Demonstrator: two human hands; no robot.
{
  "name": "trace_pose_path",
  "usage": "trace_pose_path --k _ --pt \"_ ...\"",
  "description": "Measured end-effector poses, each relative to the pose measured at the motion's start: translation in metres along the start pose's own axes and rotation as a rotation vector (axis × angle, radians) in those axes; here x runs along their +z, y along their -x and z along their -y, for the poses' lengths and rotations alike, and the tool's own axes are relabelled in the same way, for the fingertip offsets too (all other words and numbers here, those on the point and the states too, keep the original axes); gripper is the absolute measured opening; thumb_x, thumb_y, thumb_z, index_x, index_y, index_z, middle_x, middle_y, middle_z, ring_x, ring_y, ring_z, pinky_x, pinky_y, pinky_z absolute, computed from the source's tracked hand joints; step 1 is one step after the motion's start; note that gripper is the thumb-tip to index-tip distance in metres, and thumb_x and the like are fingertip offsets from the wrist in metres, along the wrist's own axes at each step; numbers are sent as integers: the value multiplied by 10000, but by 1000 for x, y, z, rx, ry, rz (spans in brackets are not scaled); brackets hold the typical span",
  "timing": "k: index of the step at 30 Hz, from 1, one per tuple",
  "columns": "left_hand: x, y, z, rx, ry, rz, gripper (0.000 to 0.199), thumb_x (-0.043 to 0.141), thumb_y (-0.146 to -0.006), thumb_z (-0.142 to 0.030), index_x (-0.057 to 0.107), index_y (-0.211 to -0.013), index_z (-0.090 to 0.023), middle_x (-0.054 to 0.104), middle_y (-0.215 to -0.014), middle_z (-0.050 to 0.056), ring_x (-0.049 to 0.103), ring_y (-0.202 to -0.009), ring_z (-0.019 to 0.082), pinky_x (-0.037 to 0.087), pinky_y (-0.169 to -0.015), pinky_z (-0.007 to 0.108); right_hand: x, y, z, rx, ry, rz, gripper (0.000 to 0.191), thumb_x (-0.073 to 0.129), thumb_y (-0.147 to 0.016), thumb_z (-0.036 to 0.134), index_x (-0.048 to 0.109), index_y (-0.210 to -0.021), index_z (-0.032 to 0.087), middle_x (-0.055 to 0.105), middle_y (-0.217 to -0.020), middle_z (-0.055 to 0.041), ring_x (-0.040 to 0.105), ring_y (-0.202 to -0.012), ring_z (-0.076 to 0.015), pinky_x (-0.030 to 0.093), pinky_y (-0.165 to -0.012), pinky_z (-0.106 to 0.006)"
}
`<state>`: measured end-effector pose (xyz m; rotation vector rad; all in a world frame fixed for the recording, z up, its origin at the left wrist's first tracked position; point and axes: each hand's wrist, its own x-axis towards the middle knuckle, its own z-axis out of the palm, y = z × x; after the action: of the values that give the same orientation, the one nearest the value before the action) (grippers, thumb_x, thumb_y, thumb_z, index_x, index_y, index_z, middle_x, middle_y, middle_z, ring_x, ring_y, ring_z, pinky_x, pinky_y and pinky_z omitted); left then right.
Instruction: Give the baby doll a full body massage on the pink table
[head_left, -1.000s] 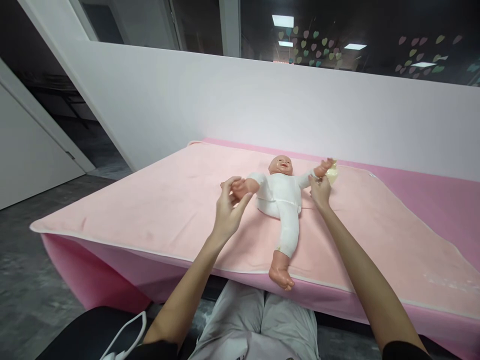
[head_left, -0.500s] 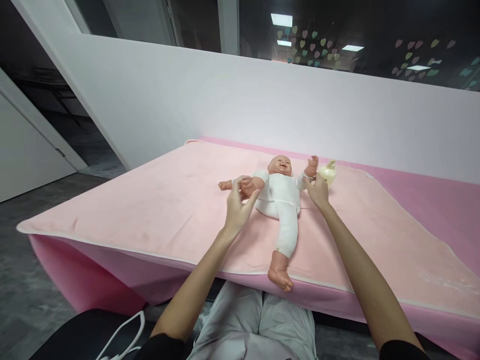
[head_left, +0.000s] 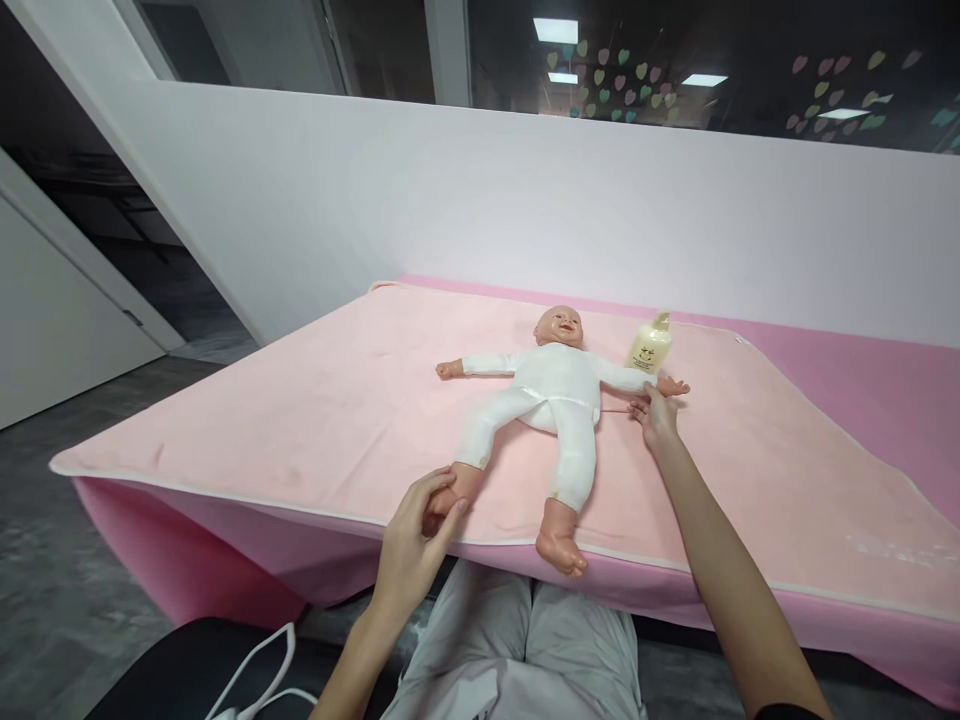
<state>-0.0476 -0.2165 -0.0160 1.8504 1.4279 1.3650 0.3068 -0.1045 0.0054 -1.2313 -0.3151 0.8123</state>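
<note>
We now have the doll (head_left: 555, 378) stretched out on its back on the pink blanket (head_left: 315, 400), head away from us. Half a second ago, our left hand (head_left: 411, 540) held one foot up by the doll's body; now that leg (head_left: 491, 425) slants down toward the near edge, its knee slightly bent and the lower part blurred. Our thumb and fingers are wrapped around the foot (head_left: 466, 482).

The doll's arm on our right-hand side (head_left: 624, 377) has changed too: its end pointed up, and now it lies out flat. Our right hand (head_left: 661, 418) is at its wrist, partly curled, fingertips touching the sleeve; we cannot tell whether it grips. Lowering that arm leaves the lotion bottle (head_left: 650, 348) more visible, standing just beyond it.

The other arm (head_left: 487, 364) lies straight out, and the other leg (head_left: 575, 450) stays down, its foot over the blanket's edge. We judge that the bending has given way to stretching, with one leg and the opposite arm handled as a pair.
</note>
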Motion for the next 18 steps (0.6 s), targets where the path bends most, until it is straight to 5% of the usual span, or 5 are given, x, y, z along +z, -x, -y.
trace_pose_path --k 5,9,12,15,18 --pt "-16 -13 -13 0 71 99 277 564 -786 -386 602 -1006 -222 627 -1070 68 588 -1003 236 482 -872 374 -4 -7 6 108 -132 -84 248 474 -736 61 480 -964 160 510 -593 58 509 -463 -60 514 -491 -174" --pt "-15 -69 -34 -4 186 50 247 563 -777 -368 626 -933 -188 642 -1020 60 569 -1010 220 456 -893 347 -10 -10 11 96 -132 -154 145 493 -731 73 493 -856 145 528 -597 39 540 -474 -79 521 -482 -191" --pt "17 -125 -41 -60 434 -31 182 598 -731 -306 632 -842 -167 644 -948 51 566 -988 203 455 -878 330 -16 -11 13 68 -68 -203 118 533 -721 113 502 -832 138 547 -636 24 573 -508 -98 514 -451 -191" --pt "64 -173 -35 -571 829 5 81 608 -705 -170 605 -785 -160 632 -871 37 588 -906 162 467 -854 296 -19 -13 11 26 -3 -223 104 521 -730 137 495 -831 136 561 -686 9 576 -520 -98 505 -428 -189" --pt "100 -202 -22 -781 911 59 41 563 -739 -126 580 -774 -137 601 -758 66 604 -800 176 506 -774 324 -20 -16 7 -23 63 -230 148 495 -739 150 499 -885 126 569 -770 -9 558 -518 -80 502 -417 -189"
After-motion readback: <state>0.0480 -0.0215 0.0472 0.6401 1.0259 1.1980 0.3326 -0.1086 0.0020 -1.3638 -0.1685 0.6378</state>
